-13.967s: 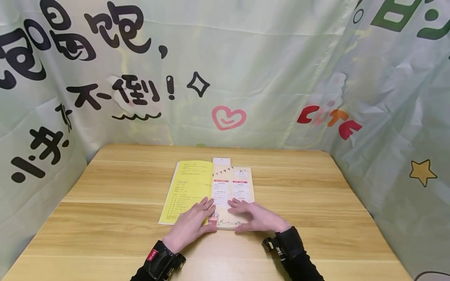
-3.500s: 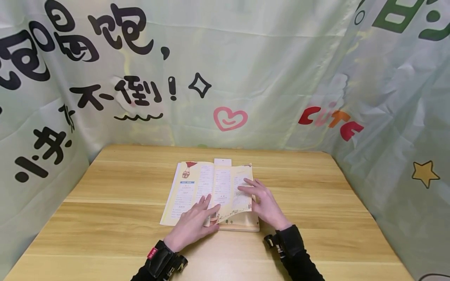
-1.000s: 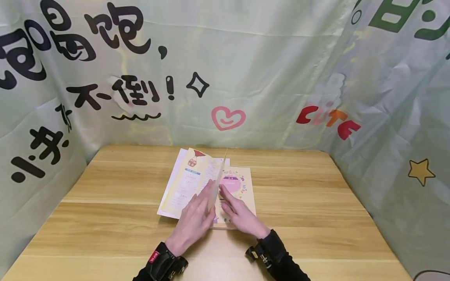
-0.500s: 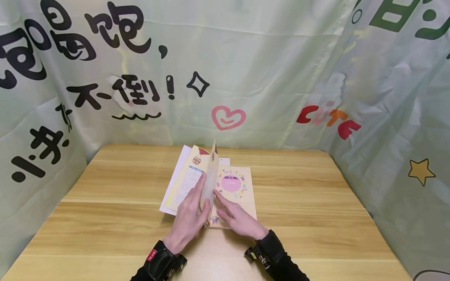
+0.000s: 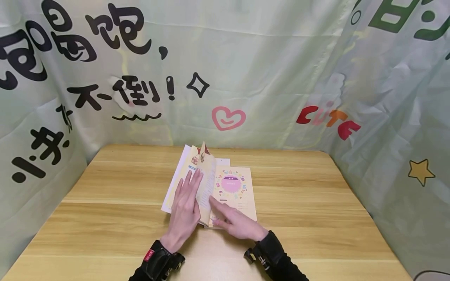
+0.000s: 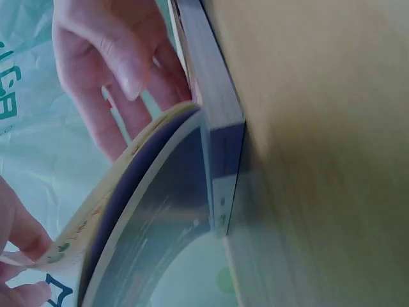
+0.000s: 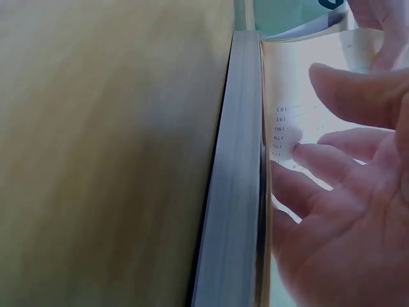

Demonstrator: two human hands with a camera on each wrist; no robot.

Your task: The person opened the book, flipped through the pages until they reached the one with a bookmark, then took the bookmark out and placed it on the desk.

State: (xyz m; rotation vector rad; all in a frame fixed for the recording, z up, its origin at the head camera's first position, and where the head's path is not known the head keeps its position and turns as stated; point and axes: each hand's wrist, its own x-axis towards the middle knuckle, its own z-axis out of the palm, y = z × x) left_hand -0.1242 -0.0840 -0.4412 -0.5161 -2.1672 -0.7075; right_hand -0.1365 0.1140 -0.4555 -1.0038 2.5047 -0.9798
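Note:
An open book lies on the table in the head view; a round pink emblem marks its right page. My left hand is at its left side, fingers over the tilted left pages. In the left wrist view a page edge passes between this hand's fingers, and the lifted cover bows away from the thick page block. My right hand touches the book near the fold, index finger extended. The right wrist view shows its thumb and fingers apart, beside a leaf printed with numbers.
A white card sticks out beyond the book's top edge. The wooden table extends around the book. Printed cloth hangs behind the table and along its sides.
Contents pages lay flat earlier; now an emblem page shows at right. Over the last second, the raised leaves swung left. My left hand shifted left with them, its fingers straightening. My right hand moved slightly left.

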